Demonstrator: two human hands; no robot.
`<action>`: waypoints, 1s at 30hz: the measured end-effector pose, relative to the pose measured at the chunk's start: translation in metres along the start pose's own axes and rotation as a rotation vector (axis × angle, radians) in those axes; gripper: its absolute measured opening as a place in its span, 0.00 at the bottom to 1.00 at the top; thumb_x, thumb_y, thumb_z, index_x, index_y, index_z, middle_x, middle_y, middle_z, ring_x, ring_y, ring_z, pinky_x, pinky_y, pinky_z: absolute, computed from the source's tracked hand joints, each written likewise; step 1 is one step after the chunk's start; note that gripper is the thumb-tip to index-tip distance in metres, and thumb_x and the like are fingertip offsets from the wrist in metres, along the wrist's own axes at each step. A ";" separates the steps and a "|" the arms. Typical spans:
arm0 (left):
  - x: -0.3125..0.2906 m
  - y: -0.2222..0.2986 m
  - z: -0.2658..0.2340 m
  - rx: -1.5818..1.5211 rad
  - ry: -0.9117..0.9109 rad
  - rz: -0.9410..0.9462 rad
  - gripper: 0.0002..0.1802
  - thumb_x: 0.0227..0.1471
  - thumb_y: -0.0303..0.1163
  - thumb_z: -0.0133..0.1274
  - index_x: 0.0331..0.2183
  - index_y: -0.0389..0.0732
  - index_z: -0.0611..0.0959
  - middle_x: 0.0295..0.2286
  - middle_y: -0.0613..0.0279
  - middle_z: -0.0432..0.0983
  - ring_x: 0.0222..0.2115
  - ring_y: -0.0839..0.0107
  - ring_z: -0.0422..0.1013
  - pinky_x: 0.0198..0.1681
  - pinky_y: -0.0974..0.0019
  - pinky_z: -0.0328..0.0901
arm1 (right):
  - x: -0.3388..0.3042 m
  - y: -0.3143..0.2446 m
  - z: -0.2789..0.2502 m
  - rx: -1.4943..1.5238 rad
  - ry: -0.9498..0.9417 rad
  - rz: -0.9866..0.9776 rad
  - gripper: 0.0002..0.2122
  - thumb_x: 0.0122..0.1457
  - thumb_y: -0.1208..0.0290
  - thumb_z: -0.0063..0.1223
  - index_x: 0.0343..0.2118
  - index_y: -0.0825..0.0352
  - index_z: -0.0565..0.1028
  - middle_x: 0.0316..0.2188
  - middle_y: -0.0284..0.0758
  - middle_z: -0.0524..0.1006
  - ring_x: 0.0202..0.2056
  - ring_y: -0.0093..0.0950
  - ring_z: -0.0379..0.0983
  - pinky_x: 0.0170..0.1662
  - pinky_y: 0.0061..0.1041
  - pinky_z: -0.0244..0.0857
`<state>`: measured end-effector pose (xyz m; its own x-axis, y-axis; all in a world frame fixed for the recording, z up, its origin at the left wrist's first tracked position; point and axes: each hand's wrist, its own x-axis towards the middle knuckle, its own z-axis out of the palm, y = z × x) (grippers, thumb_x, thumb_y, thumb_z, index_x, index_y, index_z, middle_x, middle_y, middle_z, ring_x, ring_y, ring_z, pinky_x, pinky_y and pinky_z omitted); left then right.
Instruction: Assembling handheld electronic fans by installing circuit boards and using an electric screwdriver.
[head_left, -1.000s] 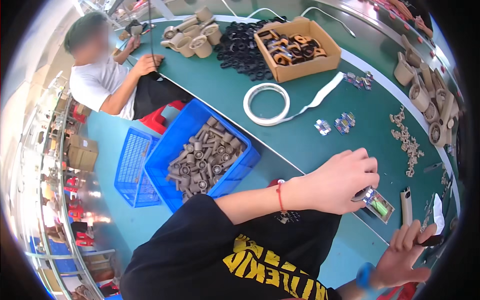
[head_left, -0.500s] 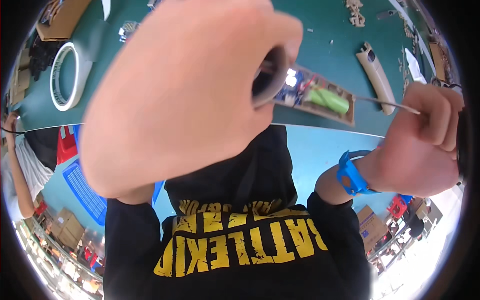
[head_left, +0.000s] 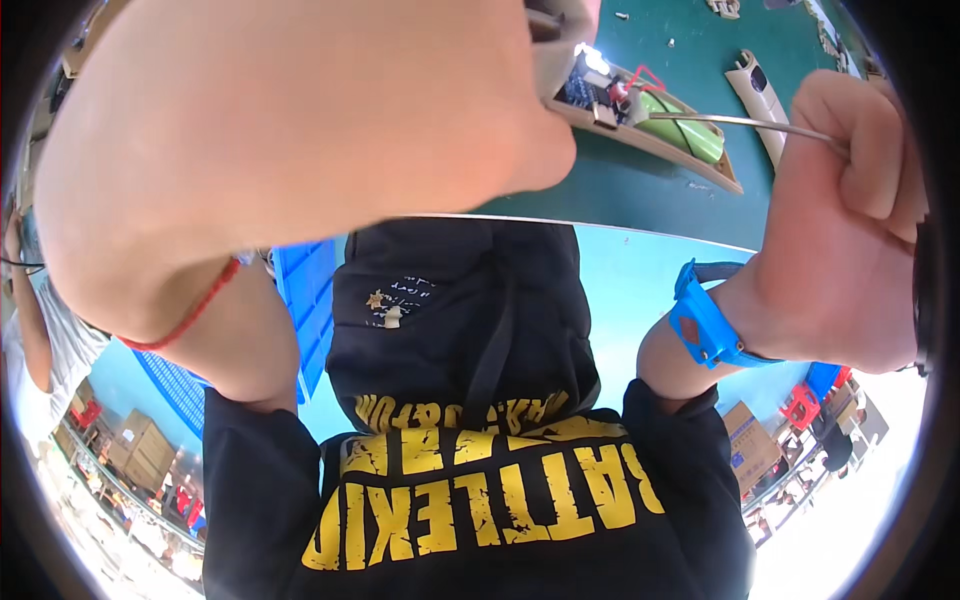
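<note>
My left hand [head_left: 300, 120] fills the upper left, a red cord round its wrist. Its fingers grip a long beige casing [head_left: 727, 183], whose open side shows the insides. Within lie a green cylindrical battery [head_left: 690, 135], red and black wires and a small circuit board [head_left: 577, 90] with a brightly lit white light. My right hand [head_left: 850, 200], wearing a blue wristband, is closed round a thin metal tool [head_left: 740, 119]. The tool's tip reaches the white piece between board and battery; whether it touches cannot be told. Its grip end is hidden in my fingers.
A beige shell piece [head_left: 757, 100] lies on the green table [head_left: 690, 45] beyond my right hand, with small scraps farther off. Below the table edge are blue plastic baskets [head_left: 305, 300]. Another person's arm [head_left: 35, 340] shows at far left, above cardboard boxes [head_left: 140, 450].
My left hand has come up and nearer the camera, tilting the casing. The tool in my right hand has moved from the battery's outer end across it to the board end.
</note>
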<state>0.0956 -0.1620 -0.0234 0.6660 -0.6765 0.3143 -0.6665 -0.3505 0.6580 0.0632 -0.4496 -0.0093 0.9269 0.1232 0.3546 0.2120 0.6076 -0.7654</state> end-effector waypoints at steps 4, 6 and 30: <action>0.006 -0.002 -0.009 0.060 0.031 0.058 0.21 0.28 0.20 0.61 0.33 0.41 0.79 0.30 0.60 0.74 0.34 0.59 0.73 0.37 0.64 0.67 | 0.007 -0.001 0.010 -0.026 -0.026 -0.039 0.14 0.57 0.65 0.39 0.13 0.53 0.60 0.12 0.22 0.59 0.11 0.16 0.53 0.17 0.13 0.46; 0.006 0.014 -0.013 0.138 0.040 0.033 0.21 0.27 0.20 0.61 0.32 0.41 0.80 0.30 0.60 0.74 0.33 0.60 0.72 0.39 0.64 0.67 | 0.015 0.010 0.015 -0.053 -0.027 -0.058 0.15 0.56 0.64 0.38 0.12 0.52 0.59 0.11 0.22 0.59 0.10 0.15 0.53 0.16 0.13 0.46; -0.014 -0.002 -0.013 0.009 0.087 -0.069 0.27 0.17 0.27 0.69 0.31 0.43 0.82 0.27 0.65 0.72 0.28 0.62 0.69 0.28 0.64 0.66 | 0.023 0.004 0.059 -0.182 -0.356 0.131 0.14 0.51 0.74 0.45 0.12 0.58 0.60 0.10 0.25 0.63 0.10 0.16 0.58 0.17 0.15 0.52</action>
<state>0.0921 -0.1436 -0.0202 0.7368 -0.5920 0.3265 -0.6205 -0.4004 0.6743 0.0670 -0.3976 0.0272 0.7914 0.4733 0.3867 0.1802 0.4239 -0.8876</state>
